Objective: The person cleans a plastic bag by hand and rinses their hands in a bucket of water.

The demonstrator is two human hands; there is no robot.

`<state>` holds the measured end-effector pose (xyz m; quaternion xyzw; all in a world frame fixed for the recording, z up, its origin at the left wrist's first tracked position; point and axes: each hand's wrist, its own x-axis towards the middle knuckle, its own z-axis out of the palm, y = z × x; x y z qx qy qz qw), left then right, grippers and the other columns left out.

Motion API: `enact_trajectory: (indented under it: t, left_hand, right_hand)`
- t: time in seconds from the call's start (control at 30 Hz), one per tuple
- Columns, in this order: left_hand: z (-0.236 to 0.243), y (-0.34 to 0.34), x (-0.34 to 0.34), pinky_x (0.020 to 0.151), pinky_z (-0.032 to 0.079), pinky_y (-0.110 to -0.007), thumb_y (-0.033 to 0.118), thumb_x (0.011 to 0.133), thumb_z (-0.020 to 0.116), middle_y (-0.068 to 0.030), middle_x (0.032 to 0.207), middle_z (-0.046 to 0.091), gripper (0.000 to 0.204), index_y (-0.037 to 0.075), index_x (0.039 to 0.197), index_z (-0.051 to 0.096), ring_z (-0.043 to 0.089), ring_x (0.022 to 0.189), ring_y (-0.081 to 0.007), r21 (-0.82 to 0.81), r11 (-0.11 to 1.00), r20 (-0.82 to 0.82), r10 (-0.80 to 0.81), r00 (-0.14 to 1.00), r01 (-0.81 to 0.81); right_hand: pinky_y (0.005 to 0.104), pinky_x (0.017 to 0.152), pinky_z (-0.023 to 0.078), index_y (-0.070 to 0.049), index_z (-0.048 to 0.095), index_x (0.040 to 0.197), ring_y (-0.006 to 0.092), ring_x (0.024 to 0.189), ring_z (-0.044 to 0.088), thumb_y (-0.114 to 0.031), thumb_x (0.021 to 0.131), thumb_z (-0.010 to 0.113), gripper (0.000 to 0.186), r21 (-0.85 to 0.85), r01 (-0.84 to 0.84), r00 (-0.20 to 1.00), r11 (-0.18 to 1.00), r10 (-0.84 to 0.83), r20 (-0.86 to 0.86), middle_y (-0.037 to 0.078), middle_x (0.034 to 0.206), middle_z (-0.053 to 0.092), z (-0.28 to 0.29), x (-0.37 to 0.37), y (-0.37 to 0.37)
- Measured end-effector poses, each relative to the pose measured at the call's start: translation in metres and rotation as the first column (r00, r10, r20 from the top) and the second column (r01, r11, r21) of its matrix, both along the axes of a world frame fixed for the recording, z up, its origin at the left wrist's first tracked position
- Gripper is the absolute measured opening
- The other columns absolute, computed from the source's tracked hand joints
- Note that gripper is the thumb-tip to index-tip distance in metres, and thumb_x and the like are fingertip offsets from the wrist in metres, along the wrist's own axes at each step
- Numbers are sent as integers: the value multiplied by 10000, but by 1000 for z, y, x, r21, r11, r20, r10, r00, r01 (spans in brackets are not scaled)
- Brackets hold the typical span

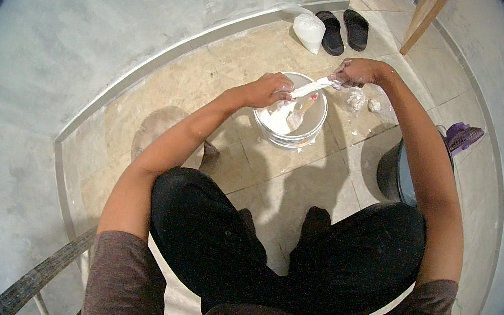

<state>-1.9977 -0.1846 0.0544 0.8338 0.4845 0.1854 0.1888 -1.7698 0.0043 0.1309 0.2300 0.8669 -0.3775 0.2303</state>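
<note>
My left hand point(269, 90) has its fingers closed on the lower end of a long white-coated strip point(307, 89) over a round bucket point(286, 138). My right hand point(358, 73), smudged white, grips the strip's upper end above and right of the bucket. Inside the bucket are white paste point(276, 117) and an upright tool point(300, 113) with a red-marked handle and white smears. Crumpled plastic bags with white lumps point(365, 105) lie on the tiles below my right hand.
A white bag point(308, 32) and black slippers point(355, 32) sit by the curved wall. A wooden post point(422, 24) stands behind. At right is a dark bucket point(391, 178) with a purple object point(463, 137); at left, a round board point(151, 129) and a worn rail point(43, 267).
</note>
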Motion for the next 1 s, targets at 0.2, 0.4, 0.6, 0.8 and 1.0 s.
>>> enact_trajectory:
  t: [0.2, 0.4, 0.6, 0.8, 1.0]
  left_hand:
    - [-5, -4, -8, 1027, 309, -426, 220, 916, 545, -145, 1247, 552, 245, 59, 1078, 633, 474, 1194, -297, 5, 1000, -31, 28, 999, -28]
    - [-2, -7, -7, 1056, 252, -460, 211, 896, 565, -136, 1321, 501, 264, 83, 1118, 626, 399, 1271, -306, 51, 997, -58, 58, 997, -55]
    - [-1, -10, -9, 1086, 193, -468, 242, 885, 567, -128, 1347, 460, 301, 122, 1159, 599, 291, 1354, -302, 27, 996, -31, 80, 996, -80]
    - [-1, -10, -6, 1101, 185, -469, 233, 863, 594, -145, 1413, 382, 429, 139, 1272, 506, 254, 1373, -317, -2, 992, -13, 129, 992, -129]
    - [-10, -16, -25, 1104, 179, -482, 221, 847, 618, -126, 1432, 363, 452, 152, 1272, 480, 237, 1381, -313, 32, 998, -133, 65, 989, -61]
  right_hand:
    - [290, 438, 305, -101, 547, 650, 103, 484, 348, -507, 911, 491, 485, 4, 24, 1000, 1000, -24, 17, -38, 527, 407, 3, -1, -2]
    - [286, 443, 321, -106, 545, 648, 103, 486, 359, -513, 911, 477, 490, 34, -6, 1000, 999, 6, -6, -34, 538, 419, 7, 3, -1]
    - [294, 433, 321, -110, 535, 633, 107, 482, 361, -506, 907, 479, 485, 49, 15, 1000, 999, -16, 24, -30, 545, 425, 7, 0, 0]
    - [299, 426, 322, -107, 539, 626, 109, 483, 366, -506, 904, 486, 489, 64, 31, 999, 997, -33, 32, -31, 542, 421, 6, 7, 7]
    - [291, 417, 329, -98, 579, 740, 110, 479, 374, -418, 915, 498, 373, 88, -20, 999, 996, 16, 46, -21, 538, 406, 10, -1, 7]
